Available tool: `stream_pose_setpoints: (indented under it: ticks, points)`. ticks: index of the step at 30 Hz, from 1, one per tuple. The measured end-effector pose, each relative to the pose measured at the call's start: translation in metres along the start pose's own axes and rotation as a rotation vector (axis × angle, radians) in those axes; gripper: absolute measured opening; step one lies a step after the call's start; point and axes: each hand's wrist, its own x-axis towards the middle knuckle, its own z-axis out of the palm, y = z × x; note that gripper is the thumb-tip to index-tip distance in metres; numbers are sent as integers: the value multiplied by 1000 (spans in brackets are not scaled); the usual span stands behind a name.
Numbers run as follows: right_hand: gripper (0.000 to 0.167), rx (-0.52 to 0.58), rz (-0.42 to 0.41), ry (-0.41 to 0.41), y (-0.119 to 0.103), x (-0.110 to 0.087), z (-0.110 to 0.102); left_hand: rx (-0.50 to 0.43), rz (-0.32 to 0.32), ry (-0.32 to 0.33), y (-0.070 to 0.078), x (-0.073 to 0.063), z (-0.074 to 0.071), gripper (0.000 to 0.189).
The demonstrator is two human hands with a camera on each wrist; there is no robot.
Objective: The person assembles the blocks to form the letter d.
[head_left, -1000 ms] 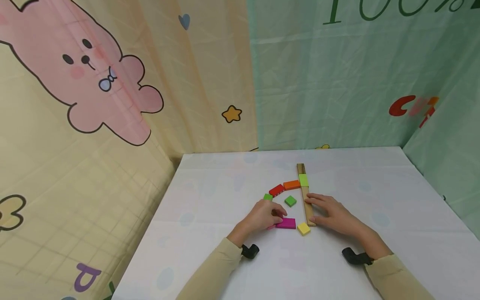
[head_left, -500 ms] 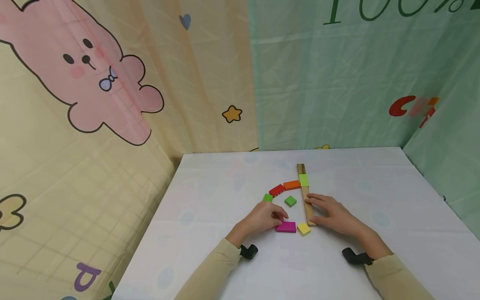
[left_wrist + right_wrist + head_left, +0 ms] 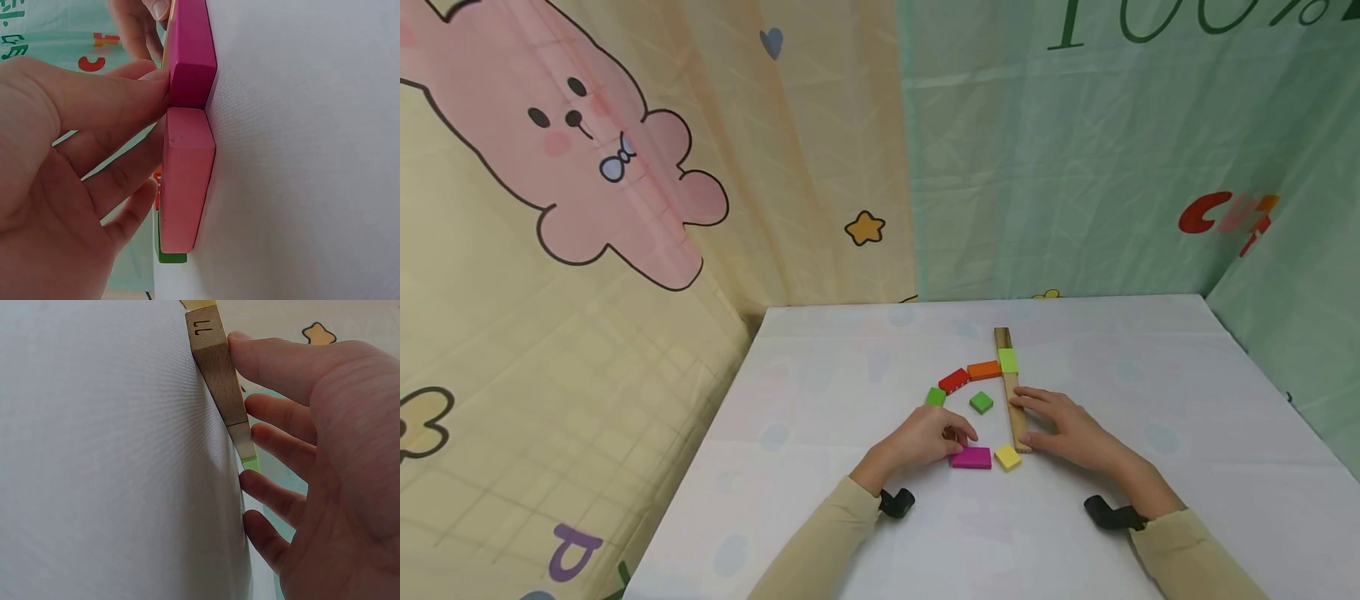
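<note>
My left hand (image 3: 925, 433) is at a magenta block (image 3: 972, 458), its thumb and fingers pinching the block's left end. In the left wrist view a pink block (image 3: 186, 187) lies end to end with that magenta block, below my fingers; in the head view the hand hides it. My right hand (image 3: 1067, 425) rests its outstretched fingertips along a row of wooden blocks (image 3: 1013, 408), thumb near the row's front end. Right of the magenta block sits a yellow block (image 3: 1007, 457). In the right wrist view, the wooden end block (image 3: 215, 350) bears a marking.
A light green block (image 3: 1007, 360) is part of the wooden row. From it curve an orange block (image 3: 983, 370), a red block (image 3: 954, 381) and a green block (image 3: 936, 396). Inside the curve lies another green block (image 3: 981, 402). All stand on a white tabletop (image 3: 820, 375).
The magenta block has shifted slightly toward the person, with the left hand at it. The pink block, partly seen before, is now hidden in the head view. My right hand stays put.
</note>
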Motion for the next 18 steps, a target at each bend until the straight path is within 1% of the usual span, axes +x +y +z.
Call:
stream_pose_setpoints:
  ticks: [5,12,16,18]
  points:
    - [67,4,-4,6,0,-1,0,18,1,-13,0,0,0,20]
    - [67,-2,-9,8,-1,-2,0,11,-9,-24,1,-1,0,21]
    - [67,-2,-5,10,-2,-2,-1,15,-3,-13,2,-2,0,21]
    - [67,-5,-8,8,-2,-2,-1,10,-12,0,2,-3,0,21]
